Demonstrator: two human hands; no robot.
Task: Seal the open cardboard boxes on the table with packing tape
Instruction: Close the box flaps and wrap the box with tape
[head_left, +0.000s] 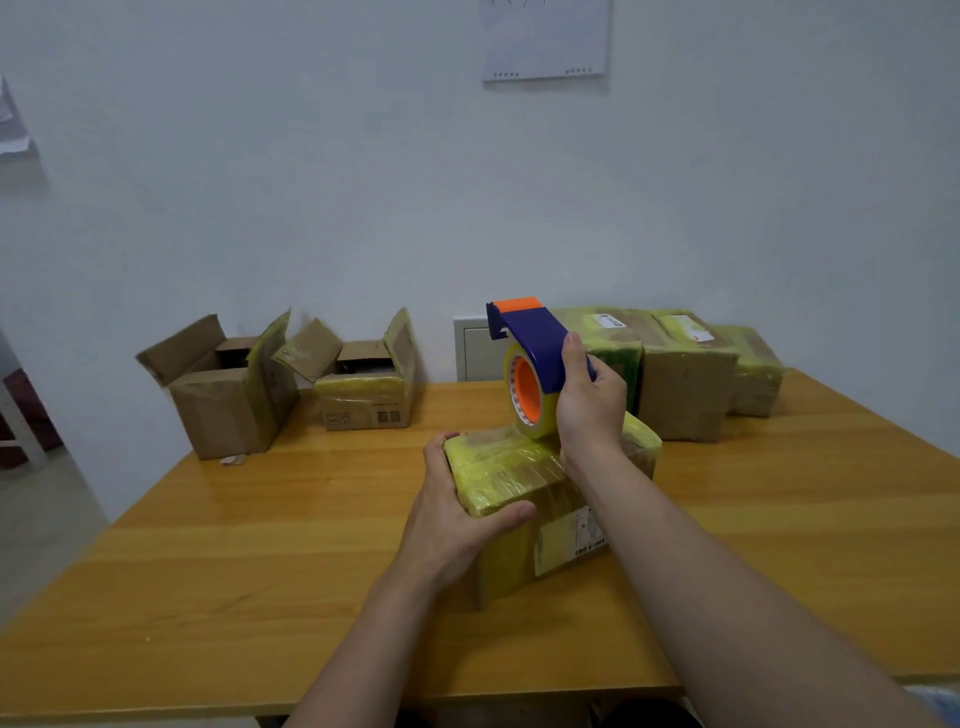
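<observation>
The tape dispenser (540, 338) in the right grip (589, 400) is smooth blue plastic with a slight sheen, capped in orange plastic. Its roll (537, 415) is glossy yellowish film on an orange core. Under the left grip (452, 514), the box (514, 475) is brown cardboard bound in shiny, wrinkled tape, with a matt paper label (571, 540) just right of that grip. The table (260, 545) is glossy and wood-grained. Far left of both grips, the open boxes (223, 405) show matt, creased cardboard.

taped box (511, 470) closed, mid-table | tape dispenser (540, 348) upright atop | open boxes (223, 405) rear-left
</observation>
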